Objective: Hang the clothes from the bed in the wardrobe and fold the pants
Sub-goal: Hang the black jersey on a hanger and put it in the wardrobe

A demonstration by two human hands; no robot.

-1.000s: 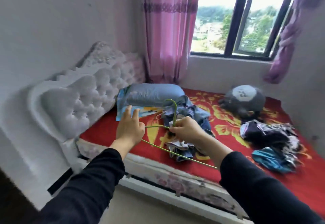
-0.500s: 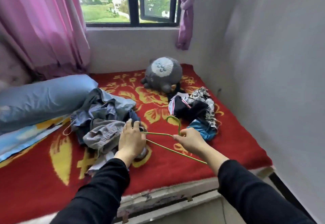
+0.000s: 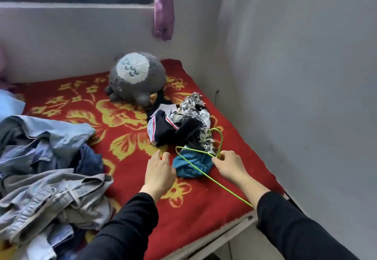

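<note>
My right hand [image 3: 229, 166] pinches a thin green wire hanger [image 3: 195, 166] at the base of its hook, above a teal garment [image 3: 190, 167]. Behind the teal piece lies a small heap of clothes [image 3: 179, 126]: a dark item with white and red trim and a black-and-white patterned one. My left hand [image 3: 160, 171] hovers with relaxed fingers just left of the hanger's left corner, holding nothing. A bigger pile of blue and grey denim clothes [image 3: 49, 170] covers the left side of the red floral bed [image 3: 126, 129].
A grey plush toy [image 3: 138, 76] sits at the back of the bed by the wall. The grey wall [image 3: 295, 96] runs close along the bed's right side. A window and a purple curtain [image 3: 163, 9] are above. The bed's front edge [image 3: 230, 233] is near me.
The view has swung right, from the denim pile to the small heap. My left hand has let go of the hanger's corner and hangs free; my right hand carried the hanger over the teal garment.
</note>
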